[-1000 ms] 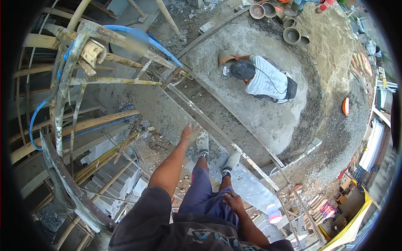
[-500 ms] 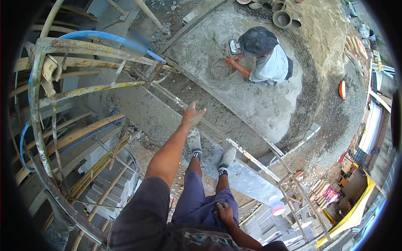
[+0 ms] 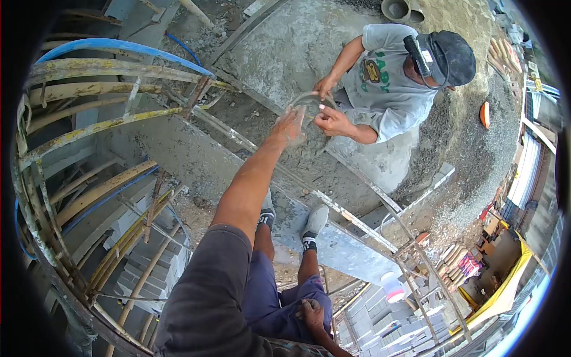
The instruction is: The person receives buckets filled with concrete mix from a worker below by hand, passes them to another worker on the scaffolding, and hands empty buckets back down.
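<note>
My left hand [image 3: 290, 126], smeared with grey mortar, is stretched out over the scaffold rail with its thumb apart from the fingers. Its fingertips are right at the rim of a round mortar bucket [image 3: 316, 95]. A co-worker in a grey T-shirt [image 3: 389, 74] and dark cap holds that bucket up with both hands, the rim tilted my way. Down on my purple shorts [image 3: 262, 291] rests my right hand [image 3: 312, 314], fingers curled in against the thigh; what they hold, if anything, is hidden.
I am on a narrow grey plank [image 3: 351, 247] above the ground. A white scaffold rail [image 3: 357, 223] crosses in front of my shoes. Bamboo poles and a curved metal frame [image 3: 101, 128] crowd the left side. Grey blocks [image 3: 380, 318] are stacked below; buckets [image 3: 395, 9] stand at the back.
The co-worker has risen from crouching over the wet mortar and brought the bucket up toward me. My left hand has moved forward and right to its rim. My right hand stays at my thigh.
</note>
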### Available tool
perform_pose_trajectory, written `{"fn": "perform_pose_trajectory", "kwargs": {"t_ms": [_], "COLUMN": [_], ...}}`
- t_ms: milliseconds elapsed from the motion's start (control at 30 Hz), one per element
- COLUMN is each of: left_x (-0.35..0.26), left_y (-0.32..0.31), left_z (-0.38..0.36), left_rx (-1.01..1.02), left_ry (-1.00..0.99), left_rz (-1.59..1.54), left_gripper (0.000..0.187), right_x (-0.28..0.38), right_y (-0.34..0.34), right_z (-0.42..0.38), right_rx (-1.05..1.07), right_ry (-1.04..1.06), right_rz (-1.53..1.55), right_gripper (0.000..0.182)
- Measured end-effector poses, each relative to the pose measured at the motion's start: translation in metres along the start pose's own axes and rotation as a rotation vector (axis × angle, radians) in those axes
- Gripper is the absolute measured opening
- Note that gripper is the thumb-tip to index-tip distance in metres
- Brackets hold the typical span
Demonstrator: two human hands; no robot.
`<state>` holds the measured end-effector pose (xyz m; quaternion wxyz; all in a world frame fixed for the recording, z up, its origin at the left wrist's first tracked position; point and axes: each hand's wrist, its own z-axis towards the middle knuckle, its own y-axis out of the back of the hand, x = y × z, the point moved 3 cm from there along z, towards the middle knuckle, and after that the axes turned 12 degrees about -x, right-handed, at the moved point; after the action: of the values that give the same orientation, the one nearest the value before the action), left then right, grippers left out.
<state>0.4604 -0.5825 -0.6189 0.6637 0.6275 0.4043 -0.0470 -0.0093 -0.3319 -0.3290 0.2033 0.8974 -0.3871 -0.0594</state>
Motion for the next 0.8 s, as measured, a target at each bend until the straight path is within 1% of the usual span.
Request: {"fn": "perform_pose_trajectory", "kwargs": {"t_ms": [67, 167, 200, 267, 300, 367, 433, 500, 567, 667, 767, 800], "left_x": [-0.001, -0.045, -0.037, -0.041, -0.053, -0.068, -0.069, -0.083, -0.118, -0.162, -0.190, -0.198], "left_y": [-0.020, -0.008, -0.029, -0.033, -0.021, -0.002, -0.011, -0.001, 0.037, 0.102, 0.161, 0.179], "left_z": [0.008, -0.022, -0.049, -0.100, -0.118, -0.144, -0.179, -0.200, -0.198, -0.214, -0.233, -0.239], "left_rx": [0.215, 0.597, 0.673, 0.767, 0.782, 0.802, 0.718, 0.626, 0.509, 0.494, 0.561, 0.495], "left_ry": [-0.109, -0.147, -0.145, -0.077, -0.013, 0.102, 0.133, 0.114, 0.035, 0.189, 0.453, 0.509], "left_rz": [-0.077, -0.284, -0.382, -0.427, -0.380, -0.524, -0.686, -0.663, -0.454, -0.349, -0.317, -0.388], "left_gripper": [0.060, 0.033, 0.027, 0.023, 0.022, 0.024, 0.033, 0.041, 0.048, 0.051, 0.051, 0.051], "right_x": [-0.004, -0.005, -0.009, -0.013, -0.014, -0.017, -0.018, -0.020, -0.015, -0.010, -0.006, -0.002], "right_y": [-0.001, 0.000, -0.001, -0.003, -0.003, -0.002, -0.004, -0.005, -0.005, 0.002, 0.014, 0.018], "right_z": [0.001, 0.002, 0.002, 0.005, 0.006, 0.007, 0.010, 0.006, 0.005, 0.004, 0.002, 0.003], "right_rx": [-0.027, -0.040, -0.045, -0.049, -0.048, -0.044, -0.049, -0.036, -0.008, 0.003, 0.027, 0.036], "right_ry": [-0.032, -0.029, -0.026, -0.003, 0.017, 0.051, 0.047, 0.046, 0.072, 0.087, 0.127, 0.149], "right_rz": [0.032, 0.079, 0.074, 0.075, 0.078, 0.078, 0.113, 0.135, 0.146, 0.154, 0.215, 0.218], "right_gripper": [0.029, 0.028, 0.027, 0.027, 0.027, 0.026, 0.026, 0.026, 0.026, 0.026, 0.025, 0.025]}}
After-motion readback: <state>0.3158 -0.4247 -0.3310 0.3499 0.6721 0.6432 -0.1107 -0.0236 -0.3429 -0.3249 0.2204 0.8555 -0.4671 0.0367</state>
